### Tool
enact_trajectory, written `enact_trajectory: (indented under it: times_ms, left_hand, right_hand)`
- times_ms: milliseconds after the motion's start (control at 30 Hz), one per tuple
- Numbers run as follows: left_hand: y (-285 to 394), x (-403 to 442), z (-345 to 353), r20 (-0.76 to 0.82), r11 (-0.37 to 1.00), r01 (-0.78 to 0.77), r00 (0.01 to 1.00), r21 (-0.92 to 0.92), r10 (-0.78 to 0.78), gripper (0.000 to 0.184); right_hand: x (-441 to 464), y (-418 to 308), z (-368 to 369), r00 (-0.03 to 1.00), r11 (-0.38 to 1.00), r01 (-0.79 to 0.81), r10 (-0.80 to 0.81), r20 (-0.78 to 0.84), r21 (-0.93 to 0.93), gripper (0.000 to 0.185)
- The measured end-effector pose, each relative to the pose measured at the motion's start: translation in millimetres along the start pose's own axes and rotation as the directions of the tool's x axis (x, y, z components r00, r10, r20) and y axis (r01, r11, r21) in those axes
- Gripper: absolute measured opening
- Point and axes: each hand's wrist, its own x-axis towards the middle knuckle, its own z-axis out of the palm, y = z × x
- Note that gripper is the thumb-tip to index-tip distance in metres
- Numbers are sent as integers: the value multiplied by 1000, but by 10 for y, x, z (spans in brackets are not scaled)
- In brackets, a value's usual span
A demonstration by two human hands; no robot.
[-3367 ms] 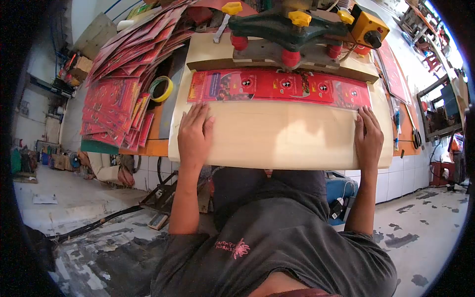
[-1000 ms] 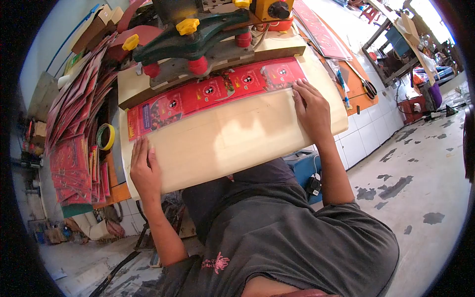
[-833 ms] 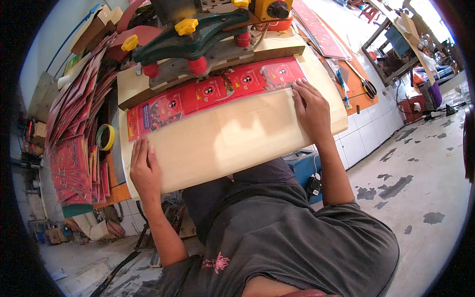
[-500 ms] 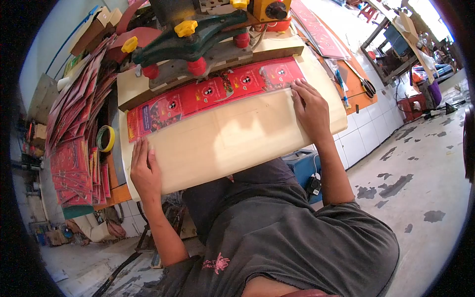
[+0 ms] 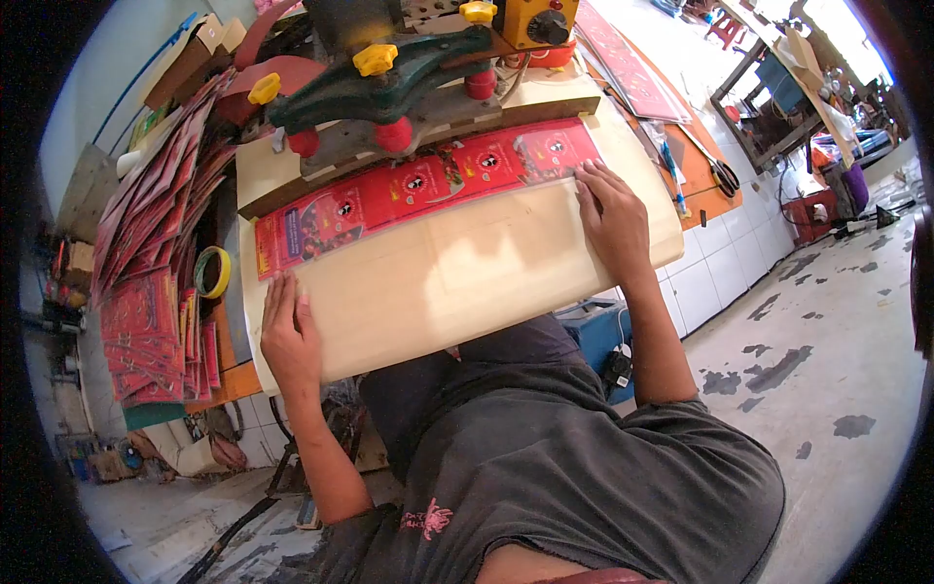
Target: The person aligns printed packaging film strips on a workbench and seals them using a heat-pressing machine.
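A red printed sheet (image 5: 389,200) in clear plastic lies across a cream-coloured board (image 5: 438,273), its far edge against the long bar (image 5: 418,146) of a press. My left hand (image 5: 290,333) rests flat on the board, fingertips at the sheet's near left corner. At the near right corner, my right hand (image 5: 613,209) lies with its fingertips on the sheet's edge. Both hands have their fingers stretched out and grip nothing. Above the bar stands the dark green press head (image 5: 379,88) with yellow knobs and red fittings.
Left of the board are a heap of red printed packets (image 5: 146,321) and a yellow tape roll (image 5: 212,272). On the right lie black-handled scissors (image 5: 724,175), a blue pen-like tool (image 5: 673,170) and more red sheets (image 5: 637,73). A yellow control box (image 5: 537,24) sits behind.
Since the oldest frame, the view has turned, so the board and press appear tilted and further left. Both hands stay at the sheet's near corners. In the latest frames almost nothing differs.
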Motion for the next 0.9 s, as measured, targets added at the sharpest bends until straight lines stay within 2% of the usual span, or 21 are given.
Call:
enact_trajectory:
  times_ms: [900]
  left_hand:
    - [7, 0, 0, -5, 1000, -5, 1000, -25, 5, 40]
  right_hand:
    - [-5, 34, -2, 1000, 1000, 0, 0, -2, 18, 25]
